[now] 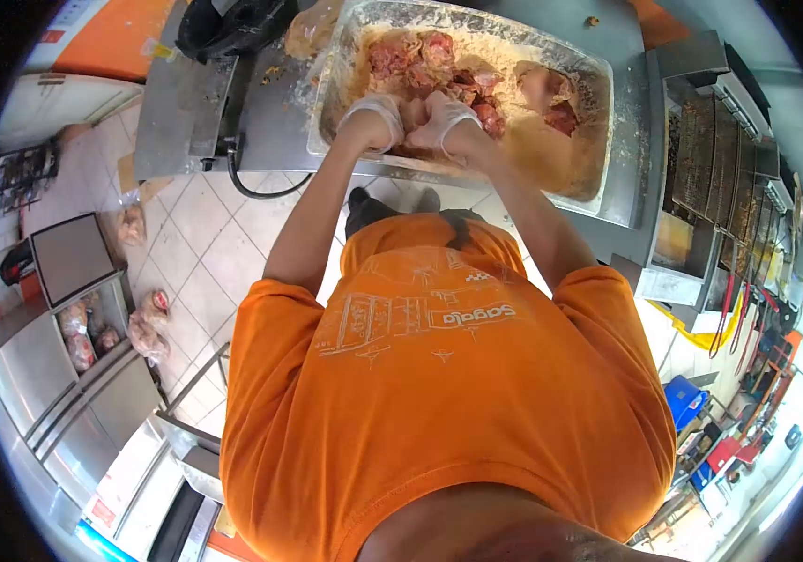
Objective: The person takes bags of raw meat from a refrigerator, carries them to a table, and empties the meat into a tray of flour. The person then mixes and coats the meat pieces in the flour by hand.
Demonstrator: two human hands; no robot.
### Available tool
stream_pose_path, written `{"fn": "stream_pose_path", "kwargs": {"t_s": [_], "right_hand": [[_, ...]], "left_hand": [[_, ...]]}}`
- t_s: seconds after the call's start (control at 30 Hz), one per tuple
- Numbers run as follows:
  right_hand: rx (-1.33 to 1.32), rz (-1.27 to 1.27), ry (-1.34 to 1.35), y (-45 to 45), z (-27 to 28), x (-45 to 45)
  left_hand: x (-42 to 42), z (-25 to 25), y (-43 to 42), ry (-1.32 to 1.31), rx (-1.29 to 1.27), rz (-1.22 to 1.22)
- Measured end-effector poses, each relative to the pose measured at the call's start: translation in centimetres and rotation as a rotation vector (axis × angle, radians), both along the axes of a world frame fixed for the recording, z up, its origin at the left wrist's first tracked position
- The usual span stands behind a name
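Note:
A large clear plastic tub (601, 140) holds pale flour (537, 155) and several raw red meat pieces (392, 56), some of them coated. Both my hands are inside its near side, in clear floury gloves, close together. My left hand (378, 122) sits low in the flour at the left; its fingers are hidden. Beside it, my right hand (446, 122) has its fingers bunched and pointing down against the floured meat. What lies between those fingers is too covered to make out. More meat (561, 117) rests in the flour to the right.
The tub stands on a steel counter (266, 122) with a black bag (237, 28) at its back left. On the right are fryer baskets (701, 159). Plastic bags of food (148, 328) lie on the tiled floor (209, 253) to the left, near a steel cabinet (120, 403).

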State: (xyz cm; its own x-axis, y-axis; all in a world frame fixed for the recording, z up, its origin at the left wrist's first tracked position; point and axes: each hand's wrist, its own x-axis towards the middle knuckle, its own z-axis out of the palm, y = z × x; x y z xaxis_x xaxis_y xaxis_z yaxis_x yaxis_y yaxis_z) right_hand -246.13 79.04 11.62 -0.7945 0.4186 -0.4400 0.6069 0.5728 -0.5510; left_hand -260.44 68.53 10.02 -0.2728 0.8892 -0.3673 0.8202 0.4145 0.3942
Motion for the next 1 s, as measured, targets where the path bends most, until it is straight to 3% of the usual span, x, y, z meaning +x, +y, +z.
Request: {"fn": "stream_pose_path", "kwargs": {"t_s": [0.13,0.23,0.33,0.4,0.53,0.6,0.73,0.83,0.93,1.0], "right_hand": [[-0.034,-0.044,-0.049,-0.3,0.0,-0.8],[0.063,-0.095,0.010,-0.8,-0.4,-1.3],[0.126,-0.029,0.034,-0.8,-0.7,-1.8],[0.237,0.165,-0.046,-1.1,-0.1,-2.1],[0.229,0.173,-0.155,-1.4,1.2,-2.5],[0.238,0.197,-0.147,-1.4,1.4,-2.5],[0.247,0.266,-0.138,-1.1,2.0,-2.1],[0.207,0.294,0.034,-0.1,0.8,-1.3],[0.143,0.295,0.026,0.2,1.8,-0.2],[0.104,0.313,0.042,1.7,-1.6,0.2]], "left_hand": [[0.0,0.7,0.1,-0.045,-0.049,-0.008],[0.6,1.1,-0.3,-0.088,0.054,-0.058],[0.6,0.7,-0.3,-0.079,0.093,-0.017],[0.5,0.5,-0.3,-0.050,0.017,-0.031],[0.7,1.3,-0.2,-0.033,0.087,-0.068],[1.4,2.9,-0.2,0.001,-0.058,-0.064],[1.8,2.4,0.0,0.044,-0.043,-0.037],[2.8,3.7,0.4,0.078,-0.156,0.055],[2.8,3.7,0.4,0.140,-0.225,0.140],[1.6,3.2,0.1,0.123,-0.225,0.040]]}}
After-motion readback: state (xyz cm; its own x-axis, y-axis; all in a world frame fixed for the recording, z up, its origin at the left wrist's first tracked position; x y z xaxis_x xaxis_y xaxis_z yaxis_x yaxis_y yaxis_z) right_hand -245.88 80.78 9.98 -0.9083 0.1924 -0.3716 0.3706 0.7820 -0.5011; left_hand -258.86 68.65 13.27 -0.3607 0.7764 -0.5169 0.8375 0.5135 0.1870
